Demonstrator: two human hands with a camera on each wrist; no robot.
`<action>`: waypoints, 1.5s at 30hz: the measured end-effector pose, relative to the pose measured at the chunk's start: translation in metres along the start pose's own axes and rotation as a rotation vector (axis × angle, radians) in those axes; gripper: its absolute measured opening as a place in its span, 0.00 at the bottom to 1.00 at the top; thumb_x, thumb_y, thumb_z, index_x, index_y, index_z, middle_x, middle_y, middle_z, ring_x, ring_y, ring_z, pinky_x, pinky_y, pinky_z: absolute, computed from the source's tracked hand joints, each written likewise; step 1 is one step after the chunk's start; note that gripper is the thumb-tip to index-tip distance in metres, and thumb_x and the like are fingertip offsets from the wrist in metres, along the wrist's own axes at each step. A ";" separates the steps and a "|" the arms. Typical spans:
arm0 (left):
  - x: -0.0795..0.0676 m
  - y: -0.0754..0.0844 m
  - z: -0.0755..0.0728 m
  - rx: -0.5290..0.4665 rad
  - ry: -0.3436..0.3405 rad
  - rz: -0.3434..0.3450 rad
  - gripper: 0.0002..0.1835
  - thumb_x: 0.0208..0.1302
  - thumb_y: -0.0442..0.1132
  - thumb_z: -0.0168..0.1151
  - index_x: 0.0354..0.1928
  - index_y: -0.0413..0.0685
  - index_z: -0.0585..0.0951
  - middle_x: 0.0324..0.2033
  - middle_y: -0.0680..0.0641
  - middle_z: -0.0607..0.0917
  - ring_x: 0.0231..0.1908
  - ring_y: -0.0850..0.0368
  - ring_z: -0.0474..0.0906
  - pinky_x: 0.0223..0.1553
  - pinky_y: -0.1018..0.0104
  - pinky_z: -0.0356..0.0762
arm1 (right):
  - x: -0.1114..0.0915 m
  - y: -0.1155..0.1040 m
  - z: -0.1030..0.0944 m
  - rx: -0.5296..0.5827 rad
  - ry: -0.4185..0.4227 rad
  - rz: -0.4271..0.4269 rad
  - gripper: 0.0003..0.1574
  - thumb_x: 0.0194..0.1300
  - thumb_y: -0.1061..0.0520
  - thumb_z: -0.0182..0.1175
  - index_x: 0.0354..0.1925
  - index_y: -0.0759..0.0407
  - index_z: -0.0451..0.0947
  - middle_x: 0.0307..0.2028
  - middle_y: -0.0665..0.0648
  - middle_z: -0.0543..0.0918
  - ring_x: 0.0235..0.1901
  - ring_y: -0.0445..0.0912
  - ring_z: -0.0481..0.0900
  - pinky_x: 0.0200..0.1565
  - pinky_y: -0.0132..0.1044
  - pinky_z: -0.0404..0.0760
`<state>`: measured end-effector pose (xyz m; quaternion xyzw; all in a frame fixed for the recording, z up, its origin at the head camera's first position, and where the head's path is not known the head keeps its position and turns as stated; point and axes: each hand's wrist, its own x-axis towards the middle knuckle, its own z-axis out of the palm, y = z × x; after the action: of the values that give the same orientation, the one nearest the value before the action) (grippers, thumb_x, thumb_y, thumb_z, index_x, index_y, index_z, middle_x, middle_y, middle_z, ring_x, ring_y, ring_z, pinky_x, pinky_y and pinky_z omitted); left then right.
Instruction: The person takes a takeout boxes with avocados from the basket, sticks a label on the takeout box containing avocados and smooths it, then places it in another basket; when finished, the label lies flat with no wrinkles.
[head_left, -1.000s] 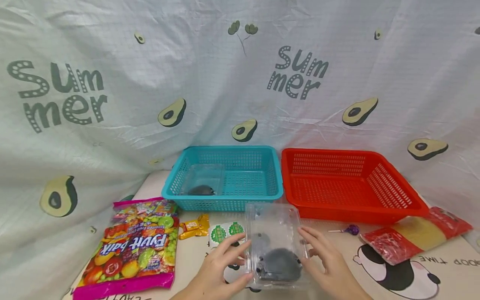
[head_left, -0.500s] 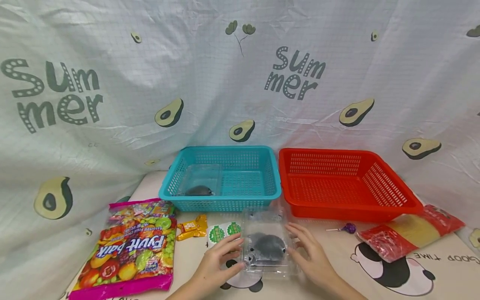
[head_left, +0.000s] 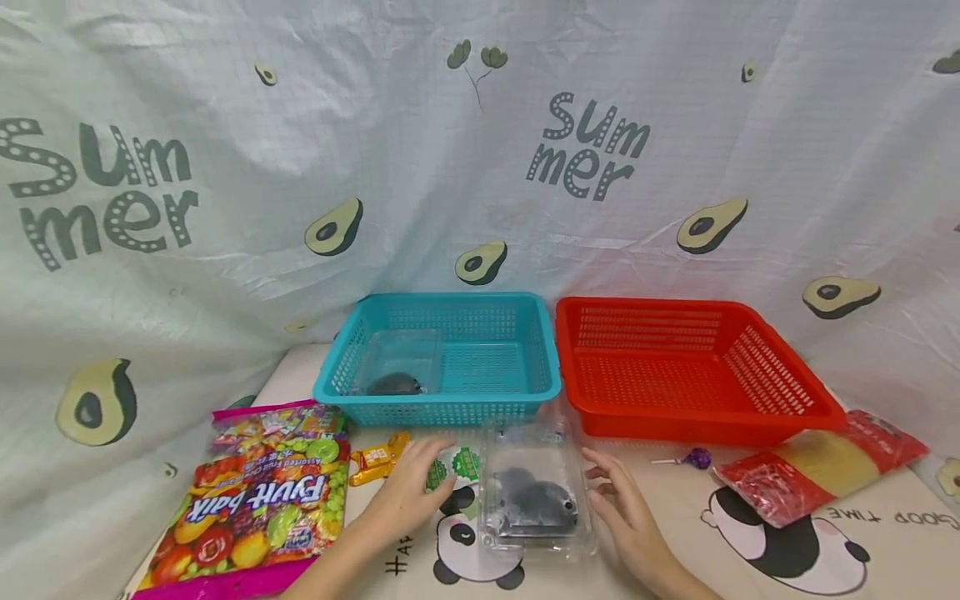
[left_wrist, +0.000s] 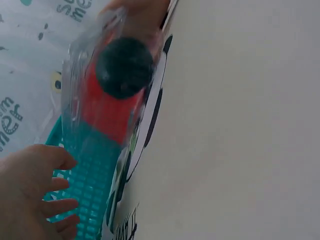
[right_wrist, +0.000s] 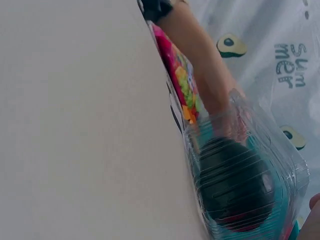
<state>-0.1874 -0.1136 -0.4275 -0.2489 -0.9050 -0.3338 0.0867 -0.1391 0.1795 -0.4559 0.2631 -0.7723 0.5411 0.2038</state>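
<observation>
A clear plastic clamshell box point(head_left: 528, 442) stands on the table in front of the baskets, a dark oval fruit point(head_left: 538, 503) inside it. That fruit also shows through the wall in the right wrist view, smooth and egg-shaped. My left hand point(head_left: 408, 492) is off to the left of the box, fingers apart and holding nothing, above a white sheet with round green stickers point(head_left: 466, 463). Beside the left hand lies a yellow-orange wrapped snack point(head_left: 375, 461). My right hand point(head_left: 622, 508) is by the box's right side with fingers loosely bent; whether it touches is unclear.
A teal basket point(head_left: 450, 410) at the back holds a similar clear box point(head_left: 405, 354). To its right stands a red basket point(head_left: 697, 425). A candy bag point(head_left: 255, 500) lies left; a lollipop point(head_left: 697, 457) and a red-and-yellow packet point(head_left: 821, 467) lie right.
The clear box went from between both hands, raised and tilted, down onto the table. My left hand has let go and moved left, away from it; my right hand stays beside it.
</observation>
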 end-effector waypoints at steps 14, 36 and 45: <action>0.019 0.000 -0.015 0.052 -0.156 -0.146 0.26 0.50 0.44 0.65 0.50 0.39 0.73 0.43 0.42 0.79 0.45 0.48 0.75 0.43 0.55 0.74 | 0.010 -0.016 0.001 0.033 0.060 -0.156 0.29 0.47 0.82 0.49 0.51 0.78 0.63 0.42 0.67 0.69 0.42 0.46 0.67 0.39 0.31 0.66; 0.017 0.075 -0.039 -0.074 -0.120 0.270 0.09 0.58 0.49 0.57 0.25 0.55 0.71 0.14 0.62 0.61 0.16 0.72 0.53 0.18 0.79 0.53 | 0.077 -0.059 0.035 -0.275 -0.025 -0.415 0.13 0.53 0.59 0.63 0.40 0.54 0.78 0.34 0.48 0.76 0.37 0.39 0.71 0.39 0.22 0.72; 0.020 0.069 -0.031 -0.090 -0.096 0.239 0.12 0.58 0.48 0.57 0.41 0.53 0.79 0.35 0.57 0.83 0.35 0.67 0.78 0.35 0.72 0.75 | 0.077 -0.051 0.033 -0.321 -0.083 -0.367 0.13 0.53 0.55 0.63 0.40 0.51 0.77 0.36 0.45 0.78 0.37 0.39 0.72 0.39 0.25 0.73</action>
<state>-0.1702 -0.0807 -0.3583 -0.3742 -0.8562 -0.3491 0.0712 -0.1677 0.1195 -0.3834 0.3853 -0.7952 0.3543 0.3061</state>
